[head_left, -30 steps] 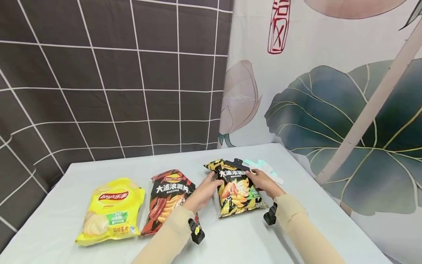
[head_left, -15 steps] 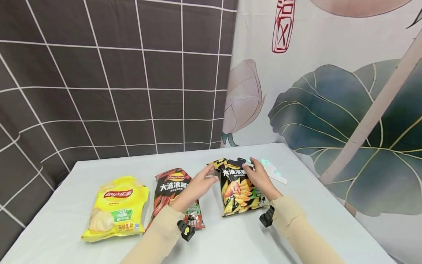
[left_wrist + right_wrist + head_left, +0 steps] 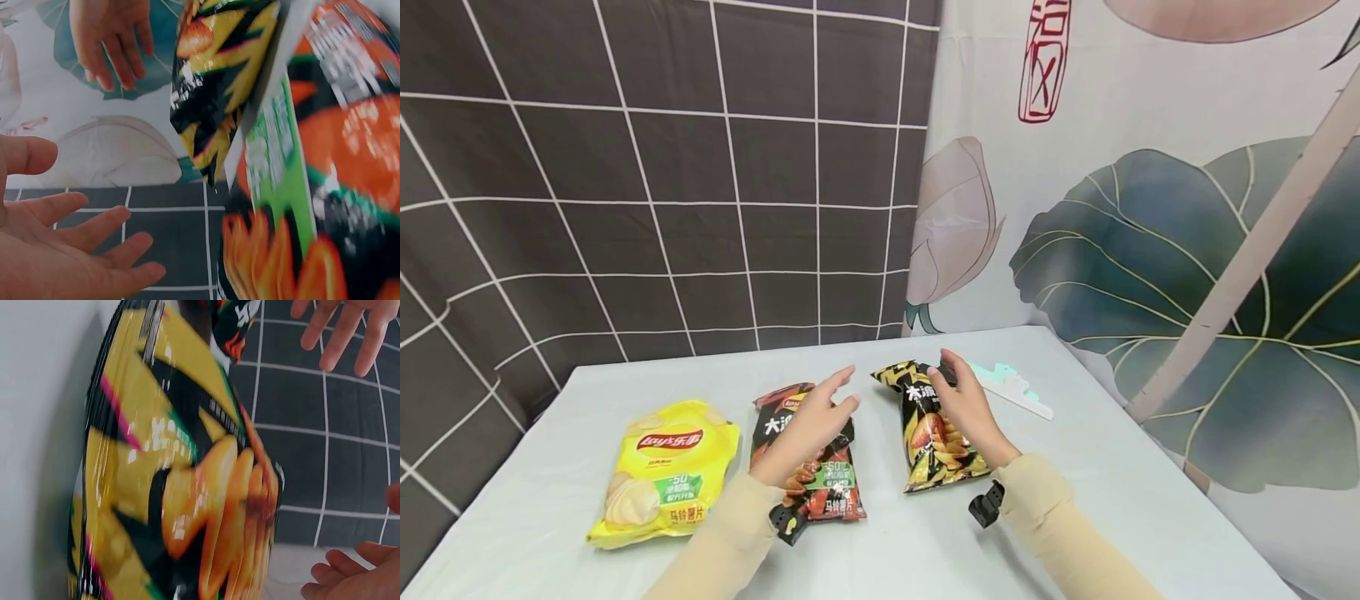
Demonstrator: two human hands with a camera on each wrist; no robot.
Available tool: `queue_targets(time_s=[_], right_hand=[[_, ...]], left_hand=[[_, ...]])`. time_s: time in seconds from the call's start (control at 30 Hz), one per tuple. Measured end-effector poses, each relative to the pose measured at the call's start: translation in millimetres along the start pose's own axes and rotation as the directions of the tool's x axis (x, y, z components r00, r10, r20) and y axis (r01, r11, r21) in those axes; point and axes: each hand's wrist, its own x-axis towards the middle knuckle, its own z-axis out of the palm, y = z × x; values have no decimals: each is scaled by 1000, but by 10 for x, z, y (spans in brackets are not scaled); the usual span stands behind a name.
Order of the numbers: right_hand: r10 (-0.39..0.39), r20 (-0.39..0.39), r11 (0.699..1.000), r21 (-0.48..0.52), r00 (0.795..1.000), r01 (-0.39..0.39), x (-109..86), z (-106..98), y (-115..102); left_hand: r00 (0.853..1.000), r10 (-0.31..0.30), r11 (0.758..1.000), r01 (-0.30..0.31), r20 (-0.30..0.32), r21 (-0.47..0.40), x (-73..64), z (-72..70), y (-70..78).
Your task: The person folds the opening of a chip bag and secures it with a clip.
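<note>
My left hand (image 3: 808, 429) hovers over the red-and-black chip bag (image 3: 837, 483) with its fingers extended and nothing in them. In the left wrist view the fingers (image 3: 94, 228) are spread beside that bag. My right hand (image 3: 972, 412) is held above the black-and-yellow chip bag (image 3: 928, 442), hiding its right side in the head view. The right wrist view has the right fingers (image 3: 340, 569) apart from this bag, also holding nothing. A black bag clip (image 3: 948, 373) sits at the black-and-yellow bag's top edge, partly behind the right hand.
A yellow chip bag (image 3: 662, 475) lies at the left of the white-covered table (image 3: 917, 554). Mint and white bag clips (image 3: 1011, 387) lie at the back right. A dark grid curtain (image 3: 700, 183) and a lotus-print curtain (image 3: 1097, 250) stand behind.
Both hands have come off the black-and-yellow bag. The left hand has moved left over the red-and-black bag; the right has lifted and drifted left. The black clip stays at the bag's top.
</note>
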Motion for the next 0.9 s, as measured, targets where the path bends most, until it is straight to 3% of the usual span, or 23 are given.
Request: queue_targets(time_s=[0.23, 0.5, 0.7, 0.9], right_hand=[[7, 48, 996, 83, 999, -11, -62, 176, -92], [38, 162, 969, 236, 986, -76, -130, 335, -162], [102, 272, 929, 317, 957, -189, -145, 457, -156], [148, 373, 895, 344, 916, -285, -171, 577, -94]], left_hand=[[998, 6, 998, -3, -65, 60, -3, -185, -164], [993, -38, 995, 48, -109, 88, -34, -327, -324], [989, -83, 989, 97, -124, 109, -78, -414, -443], [977, -180, 980, 189, -118, 68, -109, -468, -532]])
